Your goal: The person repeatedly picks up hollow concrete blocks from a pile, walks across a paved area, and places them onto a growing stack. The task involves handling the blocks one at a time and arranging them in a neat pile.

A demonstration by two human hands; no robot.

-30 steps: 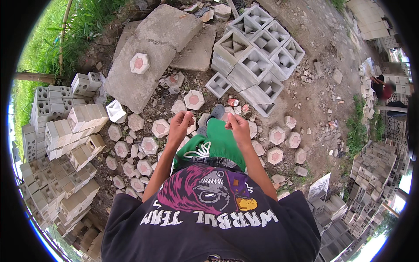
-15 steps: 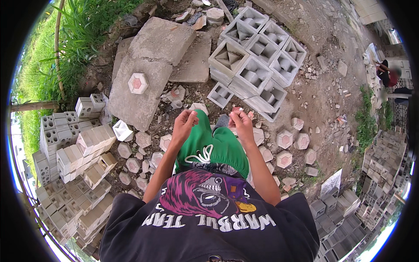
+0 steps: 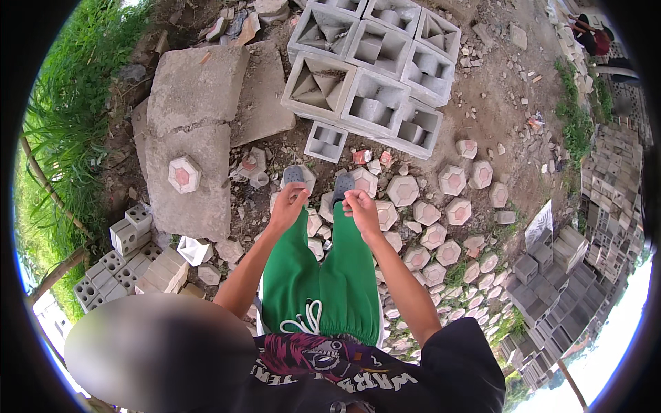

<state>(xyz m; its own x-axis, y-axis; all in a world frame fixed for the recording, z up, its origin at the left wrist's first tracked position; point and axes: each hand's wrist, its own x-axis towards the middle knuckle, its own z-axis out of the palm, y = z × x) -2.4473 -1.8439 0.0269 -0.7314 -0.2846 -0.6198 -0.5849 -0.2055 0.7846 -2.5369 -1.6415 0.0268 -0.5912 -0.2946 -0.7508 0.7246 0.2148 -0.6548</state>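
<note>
Both of my hands hang in the air over my green trousers, above the ground by my feet. My left hand is loosely bent, thumb a little apart from the fingers, and I see nothing in it. My right hand has its fingers curled in, with nothing visible in them. Beneath and ahead are grey clogs on my feet, among hexagonal paving blocks with reddish centres. A small square concrete block lies just beyond my feet, touching neither hand.
Large hollow concrete blocks stand grouped ahead. Left of them, a cracked slab bears one hexagonal paver. Perforated blocks are piled at left, grey blocks at right. A person is at far right.
The view has shifted, so the large blocks and slab sit further left and higher. My legs look straighter and both clogs now show. My left fingers look looser; a blurred shape covers the lower left.
</note>
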